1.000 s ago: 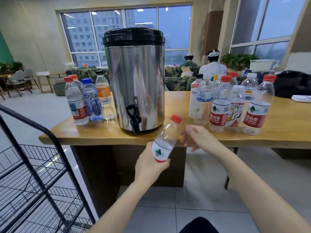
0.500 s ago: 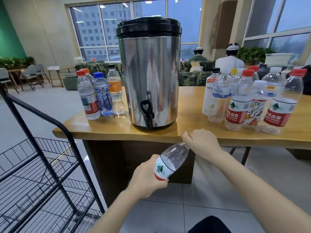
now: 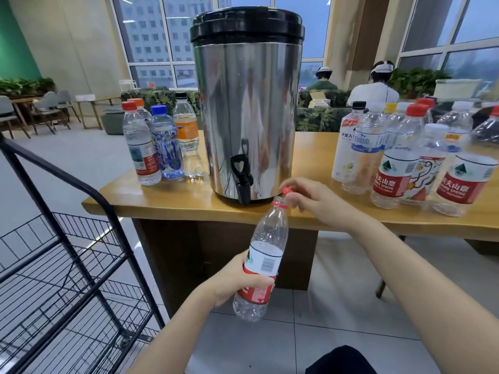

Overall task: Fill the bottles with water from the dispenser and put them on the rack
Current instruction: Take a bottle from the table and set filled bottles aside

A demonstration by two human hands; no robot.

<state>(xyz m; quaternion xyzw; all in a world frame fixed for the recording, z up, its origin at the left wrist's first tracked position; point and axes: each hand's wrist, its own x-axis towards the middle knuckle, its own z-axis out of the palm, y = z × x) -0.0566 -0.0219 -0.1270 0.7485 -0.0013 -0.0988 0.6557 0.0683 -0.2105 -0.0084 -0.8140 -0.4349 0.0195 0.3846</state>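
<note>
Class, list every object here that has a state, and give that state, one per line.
Held bottle: empty, tilted, gripped by left hand.
Red cap: off the neck, pinched by right hand.
Dispenser: lid on.
Tap: not pouring.
Rack: no bottles visible.

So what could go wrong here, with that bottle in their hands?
The right hand is pinching the red cap, seemingly just off the bottle; a small loose cap could easily drop to the floor. The left hand holds the bottle low on its thin body, so squeezing may buckle it. The tap sits near the table edge, so a poorly lined-up mouth could spill water.
</note>
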